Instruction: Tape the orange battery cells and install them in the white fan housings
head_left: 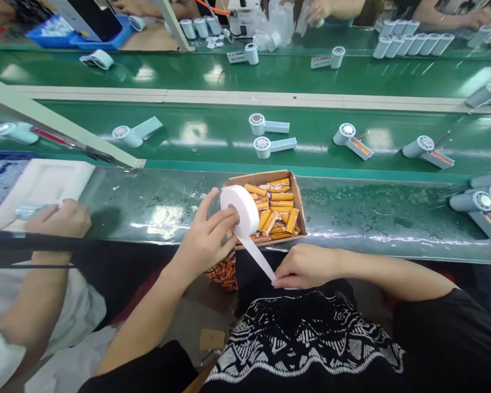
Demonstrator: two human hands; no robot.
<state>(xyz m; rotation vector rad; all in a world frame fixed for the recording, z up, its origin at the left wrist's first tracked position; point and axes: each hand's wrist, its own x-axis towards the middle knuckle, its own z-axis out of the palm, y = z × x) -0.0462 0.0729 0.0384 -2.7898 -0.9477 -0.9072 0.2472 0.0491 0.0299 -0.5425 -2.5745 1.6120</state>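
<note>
My left hand [207,237] grips a white roll of tape [240,210], fingers wrapped round its rim, just in front of a cardboard box [298,204] full of orange batteries [276,210]. A strip of tape [258,259] runs down from the roll to my right hand [305,267], which pinches the strip's end near my lap. More orange batteries [224,273] lie in a pile below the bench edge, under my left hand.
Grey fan parts with cylinders [270,144] lie spaced along the green conveyor belt [213,131]. Several more [480,199] crowd the right bench edge. A co-worker's hand [59,218] rests at the left by a white foam tray [41,183]. Other people work across the far belt.
</note>
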